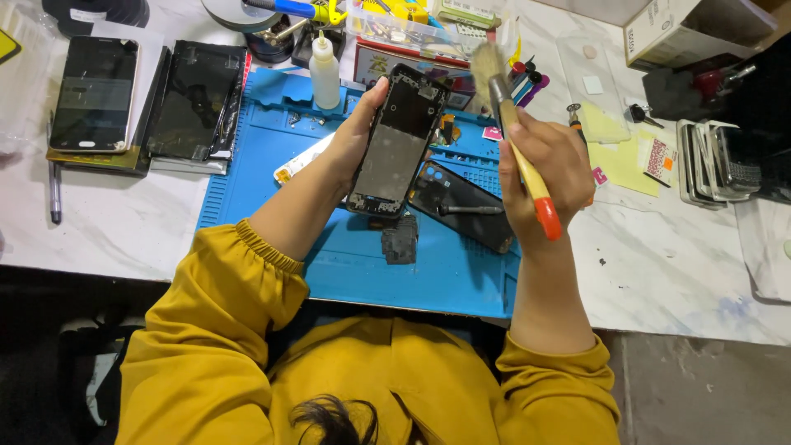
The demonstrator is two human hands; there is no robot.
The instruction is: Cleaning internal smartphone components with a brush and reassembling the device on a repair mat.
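The left hand [356,136] grips an opened phone frame [398,142] by its edge, tilted upright over the blue mat [272,156], while the right hand [544,169] is closed around a wooden brush [515,136], its bristles just beside the frame's top corner. Light strokes outward, away from the bare parts inside, would serve best. Both forearms are raised, wrists bent inward. A dark back cover [461,206] lies on the counter [684,264] between the hands.

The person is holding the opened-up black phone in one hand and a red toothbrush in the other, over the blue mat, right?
Not quite. The head view shows the right hand holding a paintbrush with a yellow handle, red tip and pale bristles, not a toothbrush. The left hand does hold the opened black phone over the blue rubber mat.
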